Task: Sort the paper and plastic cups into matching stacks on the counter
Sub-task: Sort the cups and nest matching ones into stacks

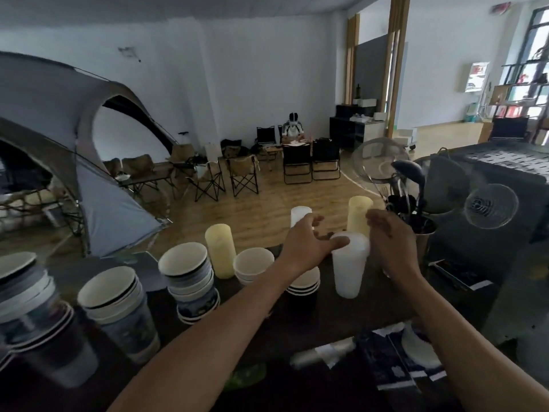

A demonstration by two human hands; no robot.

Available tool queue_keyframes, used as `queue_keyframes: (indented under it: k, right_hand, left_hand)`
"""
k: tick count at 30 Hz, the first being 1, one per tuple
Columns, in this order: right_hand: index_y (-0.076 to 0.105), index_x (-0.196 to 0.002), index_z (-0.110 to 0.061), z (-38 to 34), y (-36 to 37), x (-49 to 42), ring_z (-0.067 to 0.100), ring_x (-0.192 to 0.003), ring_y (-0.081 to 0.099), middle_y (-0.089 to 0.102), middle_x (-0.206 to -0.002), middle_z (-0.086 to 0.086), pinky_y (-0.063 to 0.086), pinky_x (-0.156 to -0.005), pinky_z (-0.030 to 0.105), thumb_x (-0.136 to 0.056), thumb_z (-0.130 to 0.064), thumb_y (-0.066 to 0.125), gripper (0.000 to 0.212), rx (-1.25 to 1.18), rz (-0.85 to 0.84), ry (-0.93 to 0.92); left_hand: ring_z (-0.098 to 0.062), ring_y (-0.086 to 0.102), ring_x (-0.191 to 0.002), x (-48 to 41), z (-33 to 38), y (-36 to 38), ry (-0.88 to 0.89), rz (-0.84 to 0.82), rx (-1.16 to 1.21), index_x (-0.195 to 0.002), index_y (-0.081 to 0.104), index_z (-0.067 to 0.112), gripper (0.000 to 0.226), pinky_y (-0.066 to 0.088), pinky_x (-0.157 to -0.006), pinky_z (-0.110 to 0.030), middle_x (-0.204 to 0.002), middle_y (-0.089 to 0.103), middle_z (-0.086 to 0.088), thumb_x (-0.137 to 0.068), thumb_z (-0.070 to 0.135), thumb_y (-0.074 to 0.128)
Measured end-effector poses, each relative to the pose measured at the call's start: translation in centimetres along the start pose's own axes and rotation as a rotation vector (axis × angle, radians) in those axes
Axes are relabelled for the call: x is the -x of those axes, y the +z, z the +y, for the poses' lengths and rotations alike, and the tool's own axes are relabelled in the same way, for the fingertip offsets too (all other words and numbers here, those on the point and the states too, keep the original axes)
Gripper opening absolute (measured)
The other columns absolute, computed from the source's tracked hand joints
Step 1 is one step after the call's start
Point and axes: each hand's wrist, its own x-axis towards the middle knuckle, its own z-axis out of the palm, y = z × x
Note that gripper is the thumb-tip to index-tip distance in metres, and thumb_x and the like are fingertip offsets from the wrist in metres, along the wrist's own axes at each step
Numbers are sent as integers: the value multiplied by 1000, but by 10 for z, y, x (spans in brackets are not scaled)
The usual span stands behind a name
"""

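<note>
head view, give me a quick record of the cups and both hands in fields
counter: dark, carries the stacks
paper cup stacks: several, left and centre
yellow plastic stacks: two, upright
white plastic stack: upright, between the hands
far white stack: upright, behind the left hand
left hand: fingers spread, thumb at the near white stack's rim
right hand: fingers relaxed, beside that stack's top, contact unclear

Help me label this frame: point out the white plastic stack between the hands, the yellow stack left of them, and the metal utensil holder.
white plastic stack (348, 269): head view, mid side wall.
yellow stack (221, 254): head view, mid side wall.
utensil holder (425, 244): head view, metal front wall.
</note>
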Motion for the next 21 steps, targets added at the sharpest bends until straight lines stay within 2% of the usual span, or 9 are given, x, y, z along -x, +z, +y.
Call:
queue_keyframes:
  k: [2, 4, 7, 10, 12, 14, 16, 18, 21]
  right_hand:
    - [68, -112, -9, -36, 12, 2, 11, -102, 62, 69, -113, 3, 50, -88, 28, -93, -3, 53, 25, -67, 23, -114]
    - [69, -104, -11, -67, 35, 6, 12, -93, 68, 72, -101, 0, 55, -80, 29, -91, -3, 56, 20, -187, -64, -176]
    - [69, -96, -19, -102, 78, 25, 15, -91, 70, 73, -94, -2, 58, -74, 32, -91, -2, 57, 22, -425, -322, -86]
    - [70, -95, -21, -119, 122, 47, 21, -93, 70, 73, -98, 6, 59, -80, 41, -91, -8, 62, 16, -414, -556, -13]
    - [70, -105, -16, -120, 146, 60, 23, -91, 70, 73, -104, 5, 59, -82, 42, -89, -11, 67, 18, -330, -678, -12]
    - [66, -120, -14, -118, 167, 70, 19, -94, 70, 71, -112, -1, 58, -86, 41, -85, -18, 72, 36, -182, -761, -62]
    - [63, -125, -17, -116, 181, 76, 12, -96, 68, 70, -114, -5, 56, -89, 40, -81, -29, 74, 47, -39, -787, -119]
    - [62, -127, -15, -115, 187, 80, 11, -99, 67, 70, -114, -3, 55, -87, 34, -82, -27, 73, 48, 10, -791, -133]
    - [63, -126, -11, -115, 189, 83, 10, -102, 67, 71, -113, 1, 52, -82, 22, -84, -19, 73, 43, -23, -776, -146]
  left_hand:
    - [-7, 62, -108, 19, 4, -32, 31, 104, 70, -135, 49, 20, 72, 55, -91, -32, -129, 61, 4, -75, 49, 79]
    - [1, 63, -101, 42, 3, -71, 71, 238, 120, -130, 53, 23, 61, 55, -87, -22, -118, 64, 11, -79, 47, 76]
    - [4, 64, -96, 80, -7, -129, 112, 497, 121, -123, 59, 20, 42, 53, -79, -15, -110, 67, 12, -87, 38, 71]
    - [2, 60, -106, 115, -26, -169, 49, 667, 1, -128, 58, 16, 41, 50, -85, -17, -120, 65, 9, -92, 34, 64]
    - [-9, 54, -121, 132, -41, -185, -66, 651, -75, -138, 51, 15, 53, 44, -92, -21, -133, 59, 3, -91, 36, 64]
    - [-17, 48, -130, 141, -56, -194, -214, 561, -125, -145, 41, 15, 69, 42, -100, -31, -142, 52, -1, -87, 35, 71]
    - [-21, 47, -132, 144, -67, -196, -316, 447, -177, -148, 35, 14, 79, 43, -104, -40, -145, 49, -3, -83, 32, 76]
    - [-24, 54, -123, 141, -74, -193, -366, 367, -211, -141, 42, 13, 69, 49, -100, -45, -137, 55, -4, -83, 29, 76]
    - [-23, 61, -112, 134, -86, -187, -366, 334, -236, -131, 54, 15, 49, 53, -91, -40, -123, 65, -5, -86, 25, 71]
